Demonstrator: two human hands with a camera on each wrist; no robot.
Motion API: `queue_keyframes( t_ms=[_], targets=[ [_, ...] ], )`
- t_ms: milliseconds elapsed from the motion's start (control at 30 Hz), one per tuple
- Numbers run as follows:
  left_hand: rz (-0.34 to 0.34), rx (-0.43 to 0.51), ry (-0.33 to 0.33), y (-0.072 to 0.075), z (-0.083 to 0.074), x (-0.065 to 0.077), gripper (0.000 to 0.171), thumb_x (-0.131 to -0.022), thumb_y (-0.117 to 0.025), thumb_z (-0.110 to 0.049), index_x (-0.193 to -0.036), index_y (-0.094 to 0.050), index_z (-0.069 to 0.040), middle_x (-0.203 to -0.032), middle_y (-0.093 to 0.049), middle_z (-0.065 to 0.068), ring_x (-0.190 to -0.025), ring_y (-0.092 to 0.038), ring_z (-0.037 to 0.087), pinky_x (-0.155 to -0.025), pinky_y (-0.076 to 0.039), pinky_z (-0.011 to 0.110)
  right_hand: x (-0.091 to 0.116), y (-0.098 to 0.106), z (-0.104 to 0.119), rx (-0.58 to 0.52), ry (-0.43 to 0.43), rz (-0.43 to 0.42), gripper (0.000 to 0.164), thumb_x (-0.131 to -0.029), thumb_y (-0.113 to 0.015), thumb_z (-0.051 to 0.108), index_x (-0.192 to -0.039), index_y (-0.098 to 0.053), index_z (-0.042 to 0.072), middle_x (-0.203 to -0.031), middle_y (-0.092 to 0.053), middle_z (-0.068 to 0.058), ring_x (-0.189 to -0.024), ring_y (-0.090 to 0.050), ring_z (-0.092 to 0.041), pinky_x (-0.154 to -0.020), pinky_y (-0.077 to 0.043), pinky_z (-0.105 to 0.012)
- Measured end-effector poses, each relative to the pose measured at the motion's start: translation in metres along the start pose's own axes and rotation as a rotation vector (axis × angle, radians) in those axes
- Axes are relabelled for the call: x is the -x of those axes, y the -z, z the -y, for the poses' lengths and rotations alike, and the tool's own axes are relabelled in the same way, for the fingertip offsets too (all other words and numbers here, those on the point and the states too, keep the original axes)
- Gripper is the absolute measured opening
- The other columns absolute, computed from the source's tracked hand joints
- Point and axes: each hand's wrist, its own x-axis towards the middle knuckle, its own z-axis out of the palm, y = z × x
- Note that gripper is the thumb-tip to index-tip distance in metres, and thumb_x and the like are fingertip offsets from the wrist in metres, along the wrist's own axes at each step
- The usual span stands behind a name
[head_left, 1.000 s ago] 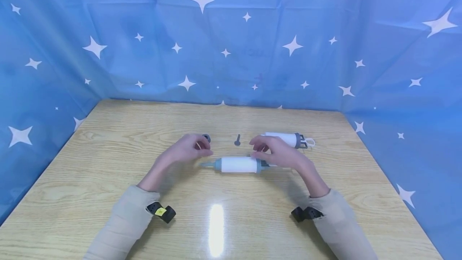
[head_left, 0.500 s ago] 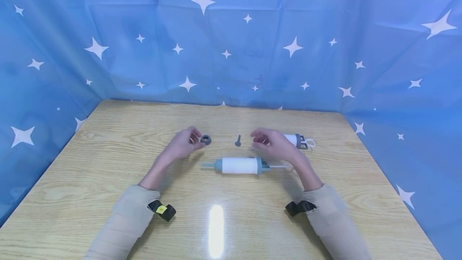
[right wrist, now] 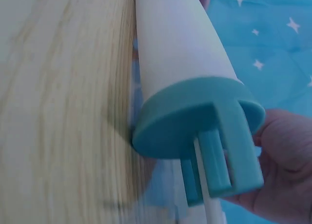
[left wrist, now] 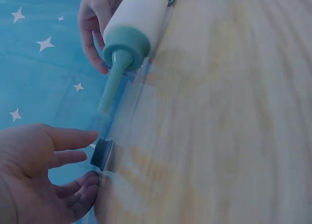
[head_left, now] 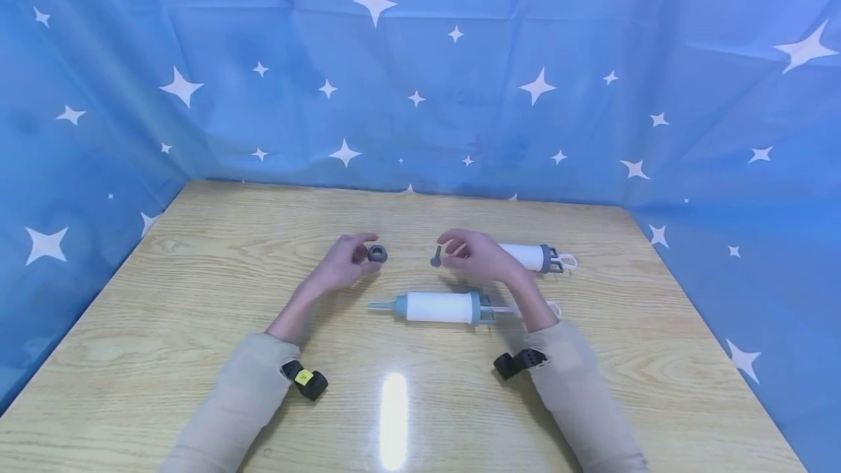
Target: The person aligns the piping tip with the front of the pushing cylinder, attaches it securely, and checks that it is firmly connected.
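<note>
My left hand [head_left: 342, 264] is beside a small dark grey ring [head_left: 377, 254], thumb and fingers spread around it; the left wrist view has the ring [left wrist: 101, 153] at the fingertips, with a gap to the upper finger. My right hand [head_left: 482, 255] hovers at a small grey nozzle [head_left: 436, 258] with a flared base, its fingers parted. Nearer to me lies a white, syringe-like tube [head_left: 439, 307] with a teal tip, teal end cap and plunger rod. That teal end cap [right wrist: 195, 112] fills much of the right wrist view and hides part of my right hand.
Behind my right hand lies a second white tube [head_left: 525, 256] with a grey end cap and a white pull loop; the hand covers its left end. A blue star-patterned curtain [head_left: 420, 57] borders the wooden table [head_left: 197, 276] at the back and sides.
My left hand moved away from me, from beside the teal-tipped tube to the ring. My right hand left that tube's capped end, moving back and then left to the nozzle.
</note>
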Motion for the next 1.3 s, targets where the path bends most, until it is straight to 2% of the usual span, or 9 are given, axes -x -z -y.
queue_keyframes(
  t_ms=[233, 433, 667, 800, 1000, 1200, 1300],
  targets=[
    [0.016, -0.006, 0.007, -0.003, 0.001, -0.003, 0.053, -0.096, -0.068, -0.010, -0.144, -0.052, 0.000, -0.125, -0.046, 0.029, -0.111, -0.053, 0.039, -0.094, -0.050, 0.050, -0.009, -0.006, -0.001, -0.014, 0.003, 0.048, 0.038, -0.099, -0.065, 0.012, -0.135, -0.058, 0.002, -0.113, -0.068, -0.016, -0.104, -0.067, -0.030, -0.088, -0.057, -0.042],
    [-0.013, -0.027, 0.000, -0.003, 0.000, -0.002, 0.034, -0.093, -0.070, -0.006, -0.126, -0.063, 0.001, -0.115, -0.052, 0.023, -0.103, -0.053, 0.034, -0.088, -0.049, 0.045, -0.009, -0.008, 0.000, 0.026, -0.024, 0.043, 0.024, -0.099, -0.066, 0.011, -0.122, -0.066, 0.005, -0.106, -0.069, -0.010, -0.096, -0.066, -0.024, -0.082, -0.056, -0.039],
    [-0.034, -0.060, -0.013, -0.003, -0.002, -0.003, 0.024, -0.090, -0.073, -0.004, -0.112, -0.067, 0.002, -0.103, -0.060, 0.018, -0.094, -0.055, 0.029, -0.080, -0.048, 0.039, -0.010, -0.009, -0.002, 0.028, -0.019, 0.027, 0.010, -0.099, -0.066, 0.011, -0.106, -0.072, 0.008, -0.100, -0.071, -0.003, -0.089, -0.066, -0.019, -0.080, -0.055, -0.037],
    [-0.051, -0.041, -0.008, -0.003, -0.004, -0.003, 0.024, -0.092, -0.072, -0.008, -0.113, -0.066, 0.002, -0.102, -0.063, 0.017, -0.091, -0.059, 0.027, -0.077, -0.051, 0.036, -0.009, -0.007, -0.002, 0.016, -0.023, -0.026, 0.009, -0.100, -0.065, 0.013, -0.104, -0.071, 0.008, -0.104, -0.070, -0.006, -0.090, -0.067, -0.020, -0.077, -0.057, -0.036],
    [-0.071, 0.076, -0.011, -0.002, -0.011, -0.001, 0.026, -0.094, -0.074, -0.013, -0.115, -0.066, -0.002, -0.105, -0.066, 0.014, -0.087, -0.067, 0.026, -0.069, -0.058, 0.033, -0.005, -0.004, 0.002, -0.003, -0.013, -0.118, 0.014, -0.101, -0.063, 0.014, -0.110, -0.066, 0.004, -0.112, -0.071, -0.012, -0.094, -0.071, -0.022, -0.079, -0.059, -0.036],
    [-0.137, 0.147, -0.072, 0.001, -0.026, 0.001, 0.027, -0.094, -0.075, -0.017, -0.117, -0.067, -0.005, -0.103, -0.068, 0.011, -0.089, -0.069, 0.024, -0.073, -0.059, 0.034, 0.000, -0.001, 0.007, -0.051, 0.082, -0.209, 0.009, -0.099, -0.062, 0.007, -0.107, -0.063, 0.003, -0.104, -0.072, -0.015, -0.092, -0.071, -0.022, -0.079, -0.059, -0.037],
    [-0.141, 0.195, -0.111, 0.000, -0.033, 0.002, 0.027, -0.094, -0.075, -0.016, -0.118, -0.066, -0.006, -0.105, -0.069, 0.010, -0.091, -0.070, 0.023, -0.077, -0.060, 0.038, 0.002, 0.001, 0.009, -0.037, 0.141, -0.243, 0.011, -0.099, -0.063, 0.006, -0.109, -0.065, 0.001, -0.102, -0.071, -0.018, -0.090, -0.068, -0.021, -0.078, -0.058, -0.035]
  ],
)
